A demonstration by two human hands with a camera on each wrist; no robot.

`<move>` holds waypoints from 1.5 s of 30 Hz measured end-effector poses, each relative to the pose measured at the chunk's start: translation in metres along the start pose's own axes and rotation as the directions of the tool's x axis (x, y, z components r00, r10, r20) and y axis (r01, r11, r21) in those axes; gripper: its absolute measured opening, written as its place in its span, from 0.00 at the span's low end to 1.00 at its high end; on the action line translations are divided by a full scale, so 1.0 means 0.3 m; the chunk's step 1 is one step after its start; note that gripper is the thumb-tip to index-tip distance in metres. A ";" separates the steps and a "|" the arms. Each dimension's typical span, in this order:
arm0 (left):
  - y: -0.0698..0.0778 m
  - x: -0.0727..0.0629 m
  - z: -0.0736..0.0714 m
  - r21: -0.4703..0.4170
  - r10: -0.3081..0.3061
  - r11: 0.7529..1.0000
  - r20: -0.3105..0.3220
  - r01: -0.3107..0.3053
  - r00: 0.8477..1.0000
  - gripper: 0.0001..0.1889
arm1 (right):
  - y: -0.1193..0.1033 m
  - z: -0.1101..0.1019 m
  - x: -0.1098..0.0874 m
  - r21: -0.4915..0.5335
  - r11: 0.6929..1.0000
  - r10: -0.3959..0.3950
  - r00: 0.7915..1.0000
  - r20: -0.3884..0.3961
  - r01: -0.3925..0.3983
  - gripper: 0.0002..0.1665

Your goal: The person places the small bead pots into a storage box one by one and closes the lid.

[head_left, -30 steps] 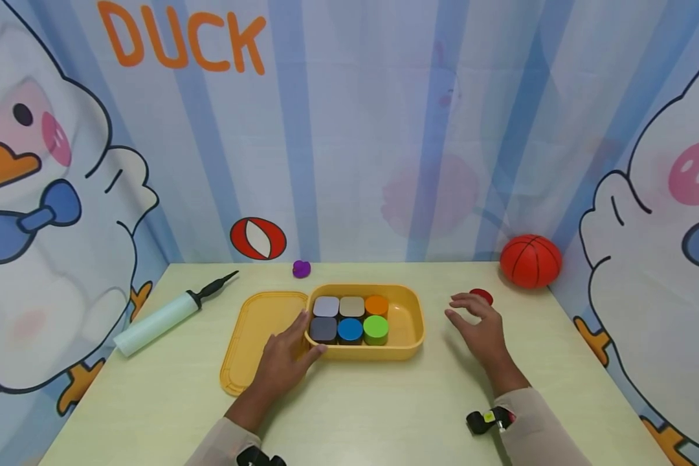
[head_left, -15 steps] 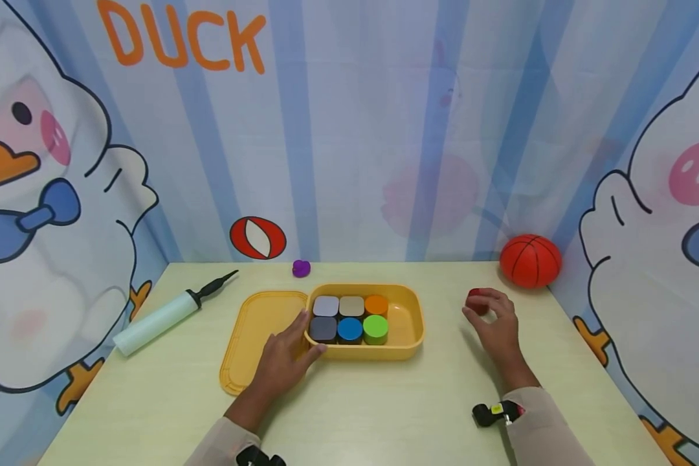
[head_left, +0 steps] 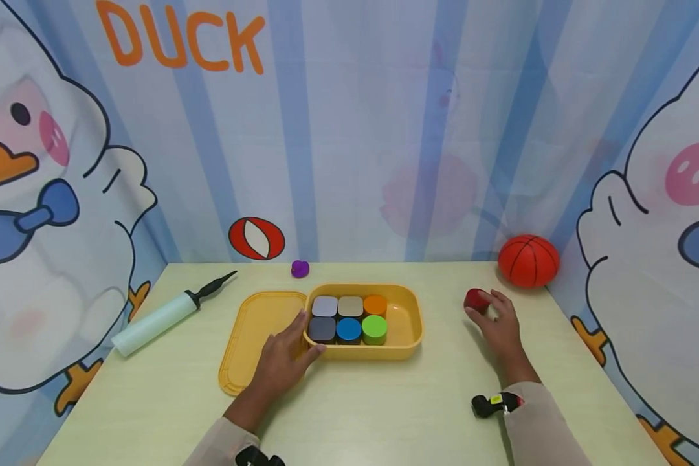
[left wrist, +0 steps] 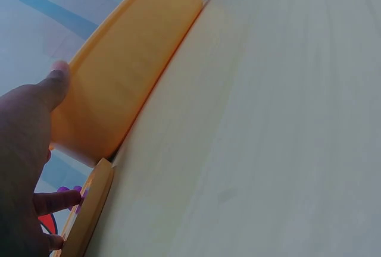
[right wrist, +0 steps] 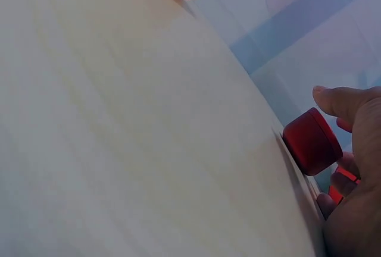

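Observation:
My left hand [head_left: 282,362] grips the left front corner of a yellow plastic box [head_left: 404,353], thumb on the front wall and a finger along the left rim. Inside the box stand small containers with lavender [head_left: 325,306], beige [head_left: 351,306], orange [head_left: 375,305], dark grey [head_left: 323,329], blue [head_left: 349,331] and green [head_left: 375,329] tops, some square, some round. To the right, my right hand [head_left: 501,327] holds a small round red tin [head_left: 475,299] between thumb and fingers. The right wrist view shows this tin [right wrist: 312,143] close over the table, a lid seam round it.
The yellow lid [head_left: 250,343] lies flat beside the box, partly under my left hand. A pale green hand pump [head_left: 157,323] lies at the left, a purple object [head_left: 299,269] at the back edge. A red basketball [head_left: 529,261] sits at the back right, before a duck-print curtain [head_left: 349,129].
My right hand has moved right onto the red tin and its fingers have come around it; more of the tin now shows. My left hand and the yellow box have stayed put.

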State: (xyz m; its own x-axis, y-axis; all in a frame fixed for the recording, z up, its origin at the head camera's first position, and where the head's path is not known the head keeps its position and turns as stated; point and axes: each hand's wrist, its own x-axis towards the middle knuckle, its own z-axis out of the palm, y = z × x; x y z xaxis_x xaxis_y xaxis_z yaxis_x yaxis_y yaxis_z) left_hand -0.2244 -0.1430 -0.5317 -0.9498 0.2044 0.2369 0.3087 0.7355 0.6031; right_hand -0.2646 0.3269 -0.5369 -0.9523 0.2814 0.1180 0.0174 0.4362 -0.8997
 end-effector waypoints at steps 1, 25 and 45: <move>0.001 0.000 0.000 -0.001 0.000 1.000 0.001 0.000 1.000 0.45 | 0.001 -0.002 0.002 -0.003 1.000 0.007 1.000 0.013 -0.007 0.37; 0.005 0.001 0.001 0.018 0.007 1.000 -0.014 -0.007 1.000 0.46 | -0.006 0.006 -0.009 0.065 0.993 0.100 0.992 -0.073 -0.096 0.30; 0.012 -0.001 -0.005 0.012 -0.018 1.000 0.009 0.018 1.000 0.46 | -0.033 0.017 -0.028 0.118 0.991 0.065 0.994 -0.091 -0.054 0.32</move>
State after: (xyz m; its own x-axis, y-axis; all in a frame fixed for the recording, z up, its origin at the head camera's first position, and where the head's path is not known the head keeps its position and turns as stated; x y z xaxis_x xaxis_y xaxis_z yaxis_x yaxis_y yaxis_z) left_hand -0.2230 -0.1414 -0.5285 -0.9556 0.1974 0.2189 0.2913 0.7466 0.5981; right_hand -0.2585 0.3157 -0.5311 -0.9174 0.3860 0.0969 0.0328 0.3161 -0.9482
